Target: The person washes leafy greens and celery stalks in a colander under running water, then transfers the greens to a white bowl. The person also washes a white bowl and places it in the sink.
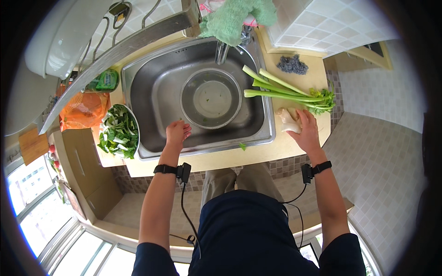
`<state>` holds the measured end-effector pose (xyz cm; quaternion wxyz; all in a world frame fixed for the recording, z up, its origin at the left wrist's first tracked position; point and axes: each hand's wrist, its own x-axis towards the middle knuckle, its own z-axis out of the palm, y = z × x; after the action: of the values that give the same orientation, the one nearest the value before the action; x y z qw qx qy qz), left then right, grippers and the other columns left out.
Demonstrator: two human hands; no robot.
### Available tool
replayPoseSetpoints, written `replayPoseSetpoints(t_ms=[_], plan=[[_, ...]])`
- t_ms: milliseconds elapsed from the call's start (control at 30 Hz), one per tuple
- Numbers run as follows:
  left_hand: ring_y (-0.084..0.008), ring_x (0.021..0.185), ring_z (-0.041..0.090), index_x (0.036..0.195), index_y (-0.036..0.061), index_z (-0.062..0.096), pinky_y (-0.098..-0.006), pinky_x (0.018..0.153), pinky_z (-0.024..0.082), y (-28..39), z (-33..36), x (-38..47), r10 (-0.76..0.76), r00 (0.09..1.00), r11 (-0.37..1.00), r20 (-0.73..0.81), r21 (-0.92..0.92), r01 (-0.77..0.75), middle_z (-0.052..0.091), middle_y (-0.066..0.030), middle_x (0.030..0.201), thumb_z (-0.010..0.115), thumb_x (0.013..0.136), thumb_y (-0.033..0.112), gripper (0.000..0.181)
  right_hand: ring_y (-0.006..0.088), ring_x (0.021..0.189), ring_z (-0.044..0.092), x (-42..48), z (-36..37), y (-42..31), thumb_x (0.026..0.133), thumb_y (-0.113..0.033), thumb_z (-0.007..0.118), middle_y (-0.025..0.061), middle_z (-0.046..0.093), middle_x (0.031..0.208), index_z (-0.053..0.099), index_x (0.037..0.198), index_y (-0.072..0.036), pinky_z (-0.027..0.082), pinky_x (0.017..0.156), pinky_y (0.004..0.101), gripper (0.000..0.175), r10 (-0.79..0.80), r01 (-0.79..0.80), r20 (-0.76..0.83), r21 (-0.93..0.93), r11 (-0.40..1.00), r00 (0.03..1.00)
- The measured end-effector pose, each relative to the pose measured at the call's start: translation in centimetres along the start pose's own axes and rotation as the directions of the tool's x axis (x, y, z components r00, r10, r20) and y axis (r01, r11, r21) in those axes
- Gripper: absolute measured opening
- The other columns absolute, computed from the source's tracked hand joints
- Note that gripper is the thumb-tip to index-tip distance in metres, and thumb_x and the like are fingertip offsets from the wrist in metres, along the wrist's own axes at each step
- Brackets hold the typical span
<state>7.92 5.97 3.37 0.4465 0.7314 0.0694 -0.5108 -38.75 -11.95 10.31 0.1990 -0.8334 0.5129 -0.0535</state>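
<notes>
On the counter right of the sink, my right hand (pixel 306 132) rests around a pale, knobbly piece (pixel 289 121), perhaps ginger or mushroom, touching it with thumb and fingers; how firmly cannot be told. My left hand (pixel 178 132) is over the near left part of the steel sink (pixel 160 103), palm turned inward, with nothing seen in it. A round metal basin (pixel 211 98) stands in the sink, holding water and small green bits. Celery stalks (pixel 279 91) lie across the sink's right rim, their leaves on the counter. A bowl of chopped leafy greens (pixel 119 132) stands left of the sink.
A chrome faucet (pixel 222 51) with a green cloth (pixel 234 20) over it stands behind the basin. A steel-wool scrubber (pixel 292 64) lies at the back right. An orange plastic bag (pixel 84 109) and green bottle (pixel 106 81) are at the left, under a metal rack (pixel 117 43).
</notes>
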Motion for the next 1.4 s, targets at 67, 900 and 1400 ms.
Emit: replayPoseSetpoints(t_ms=[67,900,1400], plan=[[-0.0193,0.087,0.069,0.119,0.0003,0.062,-0.0322,0.069,0.059,-0.5,-0.4,2.1,0.002,1.0,0.998,-0.016,0.061,-0.001,0.067,-0.0075,0.099,0.064,0.099,0.017,0.026,0.0413,0.134,0.048,-0.3,-0.1,-0.7,0.07,-0.029,0.093,0.02,0.048,0.147,0.049,0.15,-0.016,0.041,0.111,0.0538,0.092,0.026,-0.026,0.004,-0.015,1.0,1.0],[-0.0239,0.098,0.062,0.128,0.0104,0.051,-0.0472,0.085,0.055,-1.1,1.1,8.6,-0.159,0.945,0.975,0.285,-0.108,0.196,0.061,-0.0089,0.115,0.05,0.111,0.036,0.031,0.0314,0.11,0.062,-4.4,-0.2,-9.9,0.081,-0.019,0.085,0.0177,0.058,0.125,0.056,0.139,-0.007,0.054,0.09,0.0407,0.065,0.272,-0.226,-0.344,0.167,0.96,0.899],[-0.0188,0.068,0.064,0.103,0.0049,0.056,-0.036,0.063,0.059,7.3,6.3,4.1,0.086,0.969,0.992,0.232,-0.107,-0.063,0.065,-0.0076,0.084,0.057,0.108,0.026,0.022,0.0332,0.089,0.073,8.0,11.4,-20.8,0.105,-0.024,0.061,0.021,0.066,0.104,0.057,0.11,0.01,0.065,0.086,0.0438,0.034,0.242,-0.753,0.789,0.612,-0.241,0.564]])
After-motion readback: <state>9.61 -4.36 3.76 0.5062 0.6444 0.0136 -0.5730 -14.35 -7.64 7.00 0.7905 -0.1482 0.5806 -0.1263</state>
